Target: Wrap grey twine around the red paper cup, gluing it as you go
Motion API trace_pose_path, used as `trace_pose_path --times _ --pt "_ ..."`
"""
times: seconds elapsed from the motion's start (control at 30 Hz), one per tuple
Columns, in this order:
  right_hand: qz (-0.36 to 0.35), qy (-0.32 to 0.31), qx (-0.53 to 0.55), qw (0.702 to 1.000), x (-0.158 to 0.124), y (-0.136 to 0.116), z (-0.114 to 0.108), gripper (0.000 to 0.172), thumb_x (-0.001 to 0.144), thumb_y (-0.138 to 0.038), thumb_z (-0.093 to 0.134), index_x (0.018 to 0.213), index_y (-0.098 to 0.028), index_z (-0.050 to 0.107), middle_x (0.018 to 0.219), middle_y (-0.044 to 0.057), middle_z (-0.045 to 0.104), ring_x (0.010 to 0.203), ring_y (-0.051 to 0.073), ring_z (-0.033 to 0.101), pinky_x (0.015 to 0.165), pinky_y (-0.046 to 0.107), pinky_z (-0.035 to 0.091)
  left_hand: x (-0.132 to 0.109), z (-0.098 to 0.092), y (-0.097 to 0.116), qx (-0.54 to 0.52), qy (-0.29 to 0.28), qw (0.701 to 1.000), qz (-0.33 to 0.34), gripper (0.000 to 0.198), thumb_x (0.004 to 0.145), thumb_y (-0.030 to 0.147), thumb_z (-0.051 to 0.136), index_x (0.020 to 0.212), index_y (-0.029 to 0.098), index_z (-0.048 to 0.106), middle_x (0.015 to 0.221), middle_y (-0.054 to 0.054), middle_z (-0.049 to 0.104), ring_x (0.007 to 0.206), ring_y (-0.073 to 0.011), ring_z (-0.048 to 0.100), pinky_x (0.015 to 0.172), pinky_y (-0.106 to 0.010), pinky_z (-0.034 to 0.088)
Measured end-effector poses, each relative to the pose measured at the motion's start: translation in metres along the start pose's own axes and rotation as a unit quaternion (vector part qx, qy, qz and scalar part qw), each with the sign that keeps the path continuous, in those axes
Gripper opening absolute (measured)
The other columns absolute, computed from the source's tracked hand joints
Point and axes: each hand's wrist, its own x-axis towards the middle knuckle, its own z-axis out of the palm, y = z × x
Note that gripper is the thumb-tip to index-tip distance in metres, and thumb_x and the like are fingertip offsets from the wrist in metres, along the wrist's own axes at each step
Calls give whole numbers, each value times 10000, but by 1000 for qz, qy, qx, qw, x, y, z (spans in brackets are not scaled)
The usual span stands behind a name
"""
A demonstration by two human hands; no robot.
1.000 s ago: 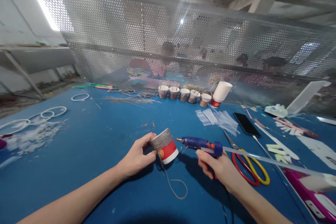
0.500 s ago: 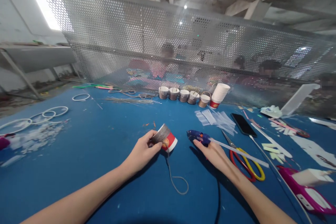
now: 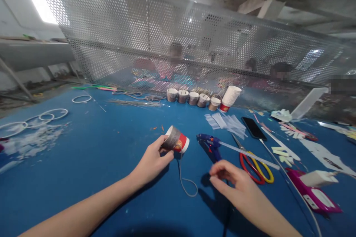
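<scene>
My left hand (image 3: 151, 161) holds a paper cup (image 3: 175, 140) on its side, partly wrapped in grey cord, with its red band and white rim to the right. A loose end of the grey cord (image 3: 185, 181) trails from the cup onto the blue table (image 3: 97, 155). My right hand (image 3: 236, 185) hovers empty, fingers loosely curled, just in front of the blue glue gun (image 3: 210, 143). The gun lies on the table with a clear glue stick (image 3: 247, 152) jutting out to the right.
Red and yellow scissors (image 3: 257, 166) and a black phone (image 3: 253, 128) lie right of the gun. Several wrapped cups (image 3: 191, 98) and a stack of white cups (image 3: 229, 98) stand by the perforated metal screen (image 3: 167, 44). White rings (image 3: 52, 114) lie far left, a pink object (image 3: 317, 194) at right.
My right hand set the glue gun down on the table and drew back toward me, empty. My left hand kept the cup and tilted it.
</scene>
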Motion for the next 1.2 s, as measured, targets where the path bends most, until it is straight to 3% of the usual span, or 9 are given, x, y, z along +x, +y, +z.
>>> trace_pose_path --times 0.13,0.27,0.33,0.47,0.6,0.73,0.87,0.97,1.2 --pt "43 28 281 958 37 -10 41 420 622 -326 749 953 -212 516 1024 62 602 1026 215 583 841 333 488 -6 6 2 68 16 997 34 225 761 210 531 975 160 576 938 -59 667 839 -181 631 779 -292 501" --pt "111 -10 432 895 58 -16 61 475 593 -325 793 938 -186 497 983 57 576 862 178 616 687 301 523 -9 5 1 123 25 991 51 213 777 192 515 979 157 570 944 -74 666 850 -187 628 796 -312 495" --pt "129 -36 444 886 58 -17 61 474 592 -339 797 917 -175 494 857 21 569 698 135 607 527 225 466 -9 3 2 135 28 989 52 199 781 196 512 966 159 578 915 -66 665 815 -179 622 767 -298 495" --pt "109 -31 304 946 54 -13 52 329 676 -349 721 834 -180 488 714 -40 531 448 46 422 398 185 268 -10 1 6 149 23 988 25 222 786 224 513 976 145 597 832 -48 653 681 -152 576 654 -263 473" --pt "-55 23 17 998 49 -13 43 115 785 -251 622 878 -193 589 756 -22 591 501 77 419 484 228 322 -10 1 8 161 0 987 -15 316 778 239 520 1065 130 594 757 -22 621 582 -131 506 549 -241 410" --pt "-202 76 -129 968 47 -19 42 99 846 -213 579 925 -210 638 775 4 624 695 154 560 645 268 410 -10 2 9 141 -27 990 -8 332 779 258 527 1079 132 592 770 -19 622 595 -128 506 542 -228 395" --pt "-297 134 -234 916 49 -19 46 110 876 -212 557 814 -188 645 768 44 640 737 188 569 676 305 395 -12 2 12 137 -32 990 -12 317 777 284 535 1046 131 606 761 -19 625 607 -131 510 545 -225 395" --pt "-324 138 -283 892 50 -16 51 192 895 -190 519 732 -183 621 699 32 627 671 174 548 637 309 350 -14 2 14 141 -37 989 -21 300 766 261 536 1024 132 619 732 -10 621 590 -127 496 538 -223 391" --pt "-327 165 -242 898 51 -12 54 203 843 -140 495 650 -188 535 621 -6 590 577 132 525 619 294 320 -16 4 16 128 -46 991 -18 391 755 319 574 1113 166 611 752 1 645 549 -110 470 514 -211 393"
